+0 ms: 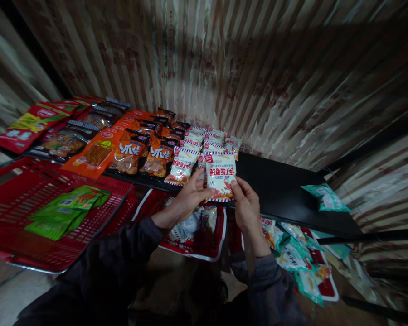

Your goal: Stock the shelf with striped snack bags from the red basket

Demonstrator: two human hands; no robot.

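A white snack bag with red lettering and striped ends is held upright between both hands, at the front edge of the black shelf. My left hand grips its lower left side, with the fingers partly behind it. At its lower right edge, my right hand pinches the bag between thumb and fingers. Several matching white bags lie in rows on the shelf, just left of and behind the held one.
Black-and-orange bags, orange packs and red bags line the shelf's left. Below stand a red basket with green packs, a red bin of white bags, and teal bags. One teal bag lies on the right.
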